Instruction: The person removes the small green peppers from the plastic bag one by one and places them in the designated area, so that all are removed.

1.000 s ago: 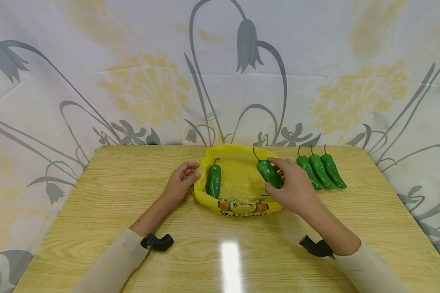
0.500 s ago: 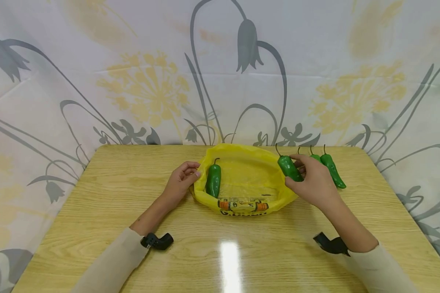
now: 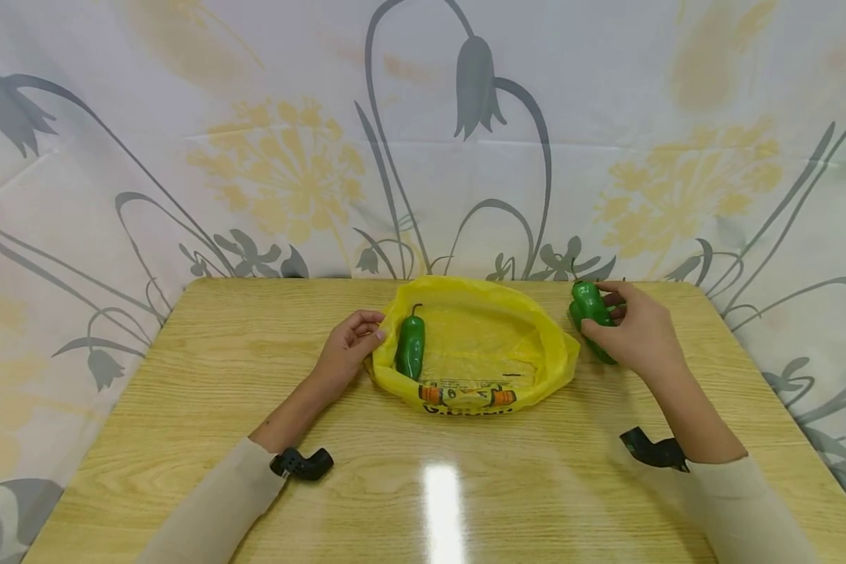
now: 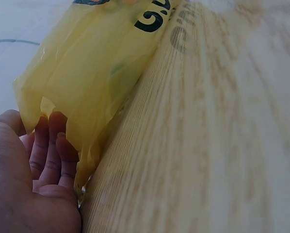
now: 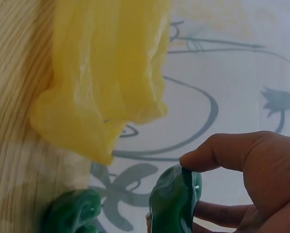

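Note:
A yellow plastic bag with its mouth spread wide lies mid-table. My left hand pinches its left rim; in the left wrist view the thumb and fingers are at the thin plastic. Inside the bag, along its left side, rests one green chili pepper. To the right of the bag, my right hand holds another green chili pepper by its sides, stem up and away from me. Below it shows a lying green pepper; the other peppers there are hidden behind this hand.
The wooden table ends at the back against a wall cloth with grey and yellow flowers. Printed carrots and lettering mark the bag's front. In the right wrist view, lying green peppers sit at lower left.
My right hand has carried its pepper out of the bag's right side, rightward over the row of lying peppers. The bag's right rim now shows fully. My left hand has stayed put.

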{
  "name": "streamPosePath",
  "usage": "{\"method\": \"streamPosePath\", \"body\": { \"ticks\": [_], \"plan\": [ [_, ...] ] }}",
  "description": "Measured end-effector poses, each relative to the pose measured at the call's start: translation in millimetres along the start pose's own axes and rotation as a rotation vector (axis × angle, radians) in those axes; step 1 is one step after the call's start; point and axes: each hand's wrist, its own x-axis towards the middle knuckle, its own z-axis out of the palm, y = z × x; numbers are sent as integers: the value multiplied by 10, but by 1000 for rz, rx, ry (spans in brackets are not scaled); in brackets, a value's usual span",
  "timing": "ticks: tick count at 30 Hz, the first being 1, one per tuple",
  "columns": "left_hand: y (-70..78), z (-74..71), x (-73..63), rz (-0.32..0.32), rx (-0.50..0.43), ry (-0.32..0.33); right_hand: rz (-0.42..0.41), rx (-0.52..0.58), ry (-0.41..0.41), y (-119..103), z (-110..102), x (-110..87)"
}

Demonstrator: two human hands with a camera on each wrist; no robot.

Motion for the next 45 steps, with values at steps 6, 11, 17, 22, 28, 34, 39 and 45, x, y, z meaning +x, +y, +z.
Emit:
{"method": "streamPosePath", "body": {
  "ticks": [6, 11, 17, 22, 28, 34, 39, 45],
  "plan": [
    [-4, -6, -8, -1, 4, 4, 57, 6, 2, 169, -80, 76],
    [-5, -7, -8, 4, 2, -1, 97, 18, 18, 319, -138, 109],
    [-4, -6, -1, -6, 2, -1, 116, 23, 53, 492, -182, 149],
    [0, -4, -11, -16, 10, 3, 140, 48, 76, 663, -211, 188],
    [-12, -7, 1, -13, 13, 2, 205, 77, 81, 815, -264, 200],
    [-6, -5, 4, -17, 4, 1, 226, 83, 97, 937, -281, 214],
    [-3, -8, 0, -21, 6, -1, 257, 63, 79, 1035, -277, 229],
    [-2, -14, -8, -17, 5, -6, 264, 19, 43, 1139, -269, 251]
  ]
}}
